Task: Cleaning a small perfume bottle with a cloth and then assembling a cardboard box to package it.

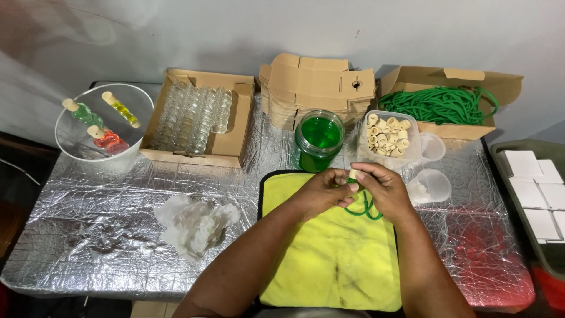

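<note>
My left hand (322, 192) and my right hand (382, 188) meet above the far end of a yellow cloth (329, 259). Between their fingertips they pinch a small bottle topped by a pale cork (352, 174); most of the bottle is hidden by my fingers. A loop of green cord (362, 209) hangs from it below my hands. Just beyond stand a glass jar of green liquid (319, 140) and a clear tub of corks (388, 136).
On the foil-covered table (118, 235): a box of empty small glass bottles (200, 118), a clear bowl (76, 144) with three filled corked bottles, flat cardboard boxes (318, 88), a box of green cord (441, 103), crumpled tissue (197, 224), two small plastic cups (432, 185), and a tray of white boxes (538, 188) at right.
</note>
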